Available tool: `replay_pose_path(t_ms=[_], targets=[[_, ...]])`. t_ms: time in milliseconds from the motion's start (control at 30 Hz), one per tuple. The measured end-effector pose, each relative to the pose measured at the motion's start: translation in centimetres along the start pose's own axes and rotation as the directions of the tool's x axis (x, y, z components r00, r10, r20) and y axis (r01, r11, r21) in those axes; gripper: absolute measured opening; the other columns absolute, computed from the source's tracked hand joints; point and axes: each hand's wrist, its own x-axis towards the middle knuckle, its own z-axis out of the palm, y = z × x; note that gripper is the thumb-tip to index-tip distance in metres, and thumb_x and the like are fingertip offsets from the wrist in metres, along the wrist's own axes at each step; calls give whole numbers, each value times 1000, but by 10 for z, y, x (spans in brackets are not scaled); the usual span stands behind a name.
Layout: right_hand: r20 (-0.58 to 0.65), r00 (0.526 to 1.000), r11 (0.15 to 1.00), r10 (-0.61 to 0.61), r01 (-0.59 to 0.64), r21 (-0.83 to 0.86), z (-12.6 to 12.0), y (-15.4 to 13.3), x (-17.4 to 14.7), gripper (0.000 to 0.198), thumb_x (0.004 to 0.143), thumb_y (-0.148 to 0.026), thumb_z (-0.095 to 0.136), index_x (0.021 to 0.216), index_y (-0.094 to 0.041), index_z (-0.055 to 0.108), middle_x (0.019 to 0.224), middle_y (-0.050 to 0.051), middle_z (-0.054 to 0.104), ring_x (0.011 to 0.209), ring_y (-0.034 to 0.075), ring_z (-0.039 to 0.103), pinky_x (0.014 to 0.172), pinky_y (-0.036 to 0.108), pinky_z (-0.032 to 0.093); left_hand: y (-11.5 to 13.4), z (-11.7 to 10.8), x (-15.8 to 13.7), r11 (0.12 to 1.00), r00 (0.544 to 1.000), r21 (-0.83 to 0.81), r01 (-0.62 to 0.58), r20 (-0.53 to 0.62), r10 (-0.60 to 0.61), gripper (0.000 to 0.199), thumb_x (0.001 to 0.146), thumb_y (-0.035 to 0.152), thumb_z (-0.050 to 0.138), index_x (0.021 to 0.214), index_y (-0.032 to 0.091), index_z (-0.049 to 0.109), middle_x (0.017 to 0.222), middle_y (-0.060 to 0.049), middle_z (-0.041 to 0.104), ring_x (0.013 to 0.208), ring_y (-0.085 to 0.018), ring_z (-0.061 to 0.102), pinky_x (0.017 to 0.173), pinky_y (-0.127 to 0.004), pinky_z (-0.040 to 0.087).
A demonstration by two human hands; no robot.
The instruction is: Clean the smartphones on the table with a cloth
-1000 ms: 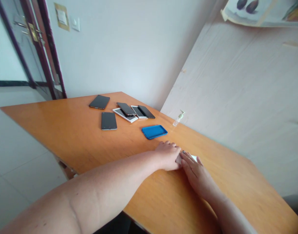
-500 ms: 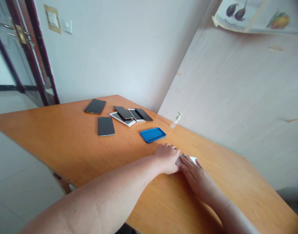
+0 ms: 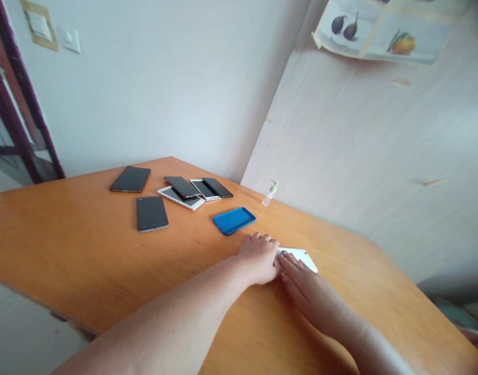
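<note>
A white phone (image 3: 303, 257) lies on the wooden table with its pale back up and a small camera spot near its far corner. My left hand (image 3: 260, 258) is closed around the phone's left end, its fingers curled over the edge. Stretched out and lying flat, the fingers of my right hand (image 3: 305, 281) rest on the phone's back, close against my left hand. A small dark spot shows by the right fingertips; I cannot make out what it is. Beyond my left hand lies a blue phone case (image 3: 234, 221), its hollow side up.
Several phones lie farther back: a dark one (image 3: 130, 179), a grey-edged one (image 3: 152, 213), and an overlapping group with a white-framed phone (image 3: 179, 197). A clear pump bottle (image 3: 269, 194) stands near the wall. The table (image 3: 86, 239) has an edge at lower left.
My right hand has slid back toward my left hand, uncovering more of the white phone. The whole view has shifted, so the table things appear farther left.
</note>
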Motion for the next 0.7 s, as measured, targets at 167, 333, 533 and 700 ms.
replay_pose_path(t_ms=[167,333,533,700], targets=[[28,997,997,78,-78,-9,-6,17,-2,51,97,-27,35,145,-12,46,151,16,44,140,27,39,116,48,33,0,-1,0,1000,1000,13,-8,26,8,43,76,59,60,100,22,62,113,-11,63,107,-33,56,86,-47,47],[7,983,975,185,-182,-125,-3,23,-4,54,90,-19,41,141,-4,48,147,23,46,136,31,45,113,48,37,-1,0,1,1000,1000,26,-8,30,7,45,74,59,62,101,23,62,112,-11,63,106,-32,56,86,-47,47],[103,995,993,18,-5,-118,-9,-13,-9,64,86,-15,42,149,-9,38,154,16,38,142,26,35,117,45,31,-1,1,1,1000,1000,11,-15,18,15,41,79,57,56,100,23,63,113,-11,63,108,-32,55,86,-46,46],[94,965,954,246,-223,-201,-16,10,-5,56,89,-13,38,144,-1,43,147,25,44,133,31,49,109,46,43,-1,1,2,1000,999,21,-11,38,11,47,73,60,62,101,23,63,113,-11,62,107,-32,55,86,-46,46]])
